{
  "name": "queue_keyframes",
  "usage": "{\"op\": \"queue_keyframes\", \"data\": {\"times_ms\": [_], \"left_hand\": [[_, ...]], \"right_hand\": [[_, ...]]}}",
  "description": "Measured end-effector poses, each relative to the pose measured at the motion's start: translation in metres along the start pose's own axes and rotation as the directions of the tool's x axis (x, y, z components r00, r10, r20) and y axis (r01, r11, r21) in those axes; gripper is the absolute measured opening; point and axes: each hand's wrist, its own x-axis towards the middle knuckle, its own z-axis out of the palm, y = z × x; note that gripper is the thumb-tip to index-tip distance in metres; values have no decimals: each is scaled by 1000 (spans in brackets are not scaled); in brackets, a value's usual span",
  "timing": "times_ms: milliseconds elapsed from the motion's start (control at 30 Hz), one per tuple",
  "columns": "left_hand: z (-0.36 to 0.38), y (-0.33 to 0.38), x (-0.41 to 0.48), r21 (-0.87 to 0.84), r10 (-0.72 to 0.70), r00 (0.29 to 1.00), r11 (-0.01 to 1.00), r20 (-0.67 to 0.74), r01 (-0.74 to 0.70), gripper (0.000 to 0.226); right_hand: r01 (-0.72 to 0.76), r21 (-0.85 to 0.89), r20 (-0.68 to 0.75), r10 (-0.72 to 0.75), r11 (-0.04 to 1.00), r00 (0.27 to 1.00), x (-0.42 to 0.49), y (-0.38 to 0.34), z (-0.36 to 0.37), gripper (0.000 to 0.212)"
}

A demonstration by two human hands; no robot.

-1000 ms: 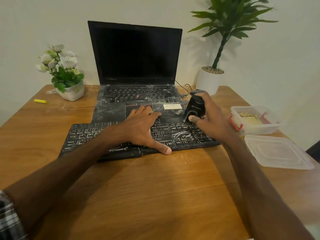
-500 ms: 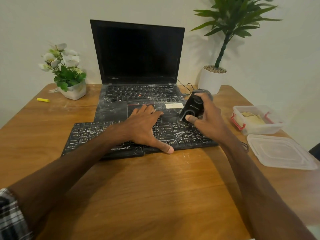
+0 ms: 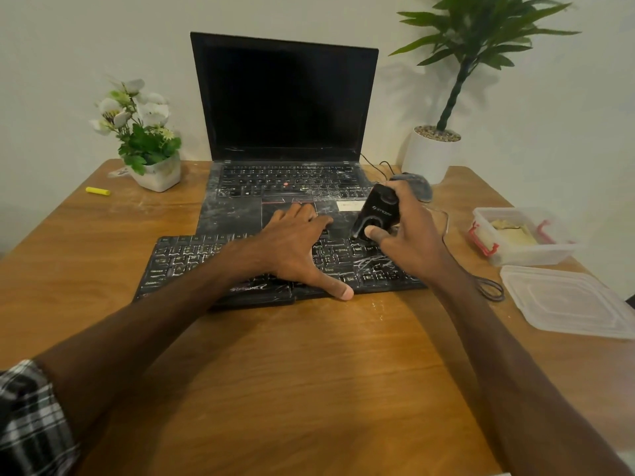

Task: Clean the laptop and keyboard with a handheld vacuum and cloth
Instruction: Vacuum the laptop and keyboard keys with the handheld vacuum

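Wooden table (image 3: 309, 372), white wall (image 3: 68, 46); left fingers (image 3: 302, 214) flat on keyboard (image 3: 192, 259), right fingers (image 3: 409, 201) grip vacuum (image 3: 379, 209).

Plain pale wall (image 3: 86, 36) behind a wooden table (image 3: 309, 389).

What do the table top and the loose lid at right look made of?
Brown table top: wood or wood-look laminate, satin sheen, grain lines visible. Clear rectangular lid: probably thin plastic, translucent, with moulded ridges.

Home desk: brown wooden table (image 3: 309, 372) against plain cream wall (image 3: 68, 46); open black laptop (image 3: 285, 97) beyond the left hand (image 3: 292, 245), white-potted leafy plant (image 3: 427, 156) beyond the right hand (image 3: 409, 242).
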Motion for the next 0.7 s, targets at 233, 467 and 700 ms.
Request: {"op": "queue_keyframes", "data": {"times_ms": [233,467,700], "left_hand": [[0,-1,-1,-3,8,1000,1000,-2,-8,144],[-1,1,-1,4,6,1000,1000,4,-6,146],[0,0,0,-4,1,1000,1000,0,-1,145]], "right_hand": [[-60,25,-101,62,998,993,-1,3,-18,66],[48,-72,25,-47,996,999,-2,-5,0,62],[68,-17,2,-68,998,998,-2,-3,5,63]]}}
